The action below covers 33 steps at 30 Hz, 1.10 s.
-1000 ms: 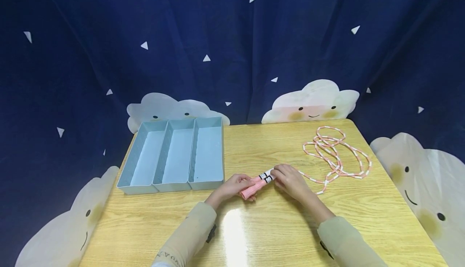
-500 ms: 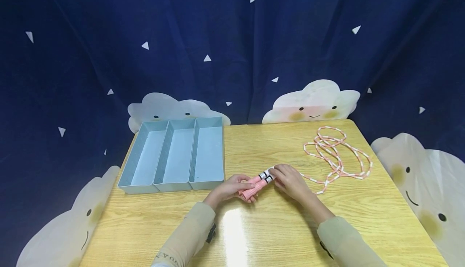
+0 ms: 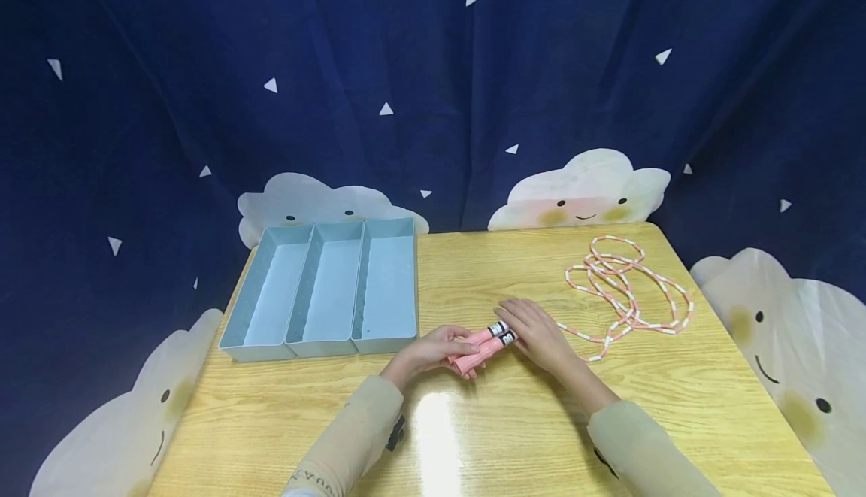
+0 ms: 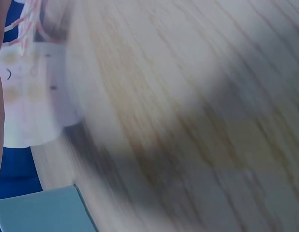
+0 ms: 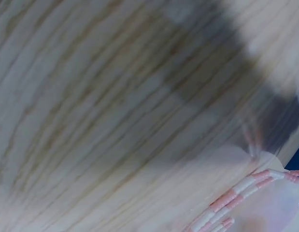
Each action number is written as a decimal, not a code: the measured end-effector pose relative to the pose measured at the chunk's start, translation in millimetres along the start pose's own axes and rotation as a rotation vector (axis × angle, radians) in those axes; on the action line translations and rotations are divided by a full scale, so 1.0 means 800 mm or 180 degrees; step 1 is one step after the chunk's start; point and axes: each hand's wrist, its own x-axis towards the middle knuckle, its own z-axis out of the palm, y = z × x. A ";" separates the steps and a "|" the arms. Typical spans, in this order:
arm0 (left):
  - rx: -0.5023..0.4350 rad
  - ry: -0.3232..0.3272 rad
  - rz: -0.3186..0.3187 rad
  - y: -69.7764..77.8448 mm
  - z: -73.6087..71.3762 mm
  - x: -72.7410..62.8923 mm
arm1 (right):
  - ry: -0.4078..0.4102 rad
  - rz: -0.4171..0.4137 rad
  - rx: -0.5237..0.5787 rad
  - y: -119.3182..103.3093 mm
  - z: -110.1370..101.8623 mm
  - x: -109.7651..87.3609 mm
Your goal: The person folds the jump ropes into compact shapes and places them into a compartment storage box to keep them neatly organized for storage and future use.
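A jump rope with two pink ribbed handles [image 3: 489, 350] and pink-and-white beads is at the middle of the table. My left hand [image 3: 436, 348] grips both handles side by side, its thumb across the top and fingertips showing underneath. My right hand [image 3: 537, 333] is at the far ends of the handles, just past their black-and-white bands, with fingers bent over the rope there; its thumb is hidden. From under it, the beaded rope [image 3: 605, 340] trails right into loose loops. The right wrist view has beaded strands [image 5: 231, 195] at its lower right.
A light blue tray [image 3: 319, 348] with three long compartments stands on the left of the wooden table [image 3: 528, 437]. Its corner [image 4: 43, 212] shows in the left wrist view. A dark blue curtain [image 3: 433, 68] with clouds hangs behind the table.
The right fingers have shifted slightly up and left over the handle ends. The handles have tipped and slid a little toward the right hand. The rope's loops lie as before.
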 end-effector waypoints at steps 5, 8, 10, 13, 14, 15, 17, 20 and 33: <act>0.0052 -0.0086 -0.0034 0.003 0.002 0.001 | -0.0115 0.0010 -0.0101 0.000 0.000 0.003; 0.0041 -0.0117 -0.0051 0.003 0.002 0.002 | -0.0176 0.0032 -0.0148 -0.001 -0.001 0.004; 0.0052 -0.0130 -0.0068 0.003 0.001 0.002 | -0.0203 0.0037 -0.0181 -0.001 -0.001 0.005; 0.0087 -0.0149 -0.0087 0.002 -0.001 0.003 | -0.0243 0.0050 -0.0223 -0.002 -0.003 0.005; 0.0107 -0.0160 -0.0087 0.003 -0.001 0.003 | -0.0249 0.0051 -0.0240 -0.003 -0.003 0.005; 0.0113 -0.0172 -0.0096 0.003 -0.001 0.003 | -0.0257 0.0053 -0.0250 -0.003 -0.004 0.005; 0.0119 -0.0205 -0.0119 0.005 -0.002 0.004 | -0.0261 0.0052 -0.0269 -0.003 -0.004 0.005; 0.0079 -0.0239 -0.0171 0.008 -0.001 0.004 | -0.0253 0.0048 -0.0297 -0.003 -0.004 0.006; -0.0416 -0.0530 -0.0361 0.006 -0.005 0.018 | -0.0046 -0.0002 -0.0253 -0.003 -0.002 0.009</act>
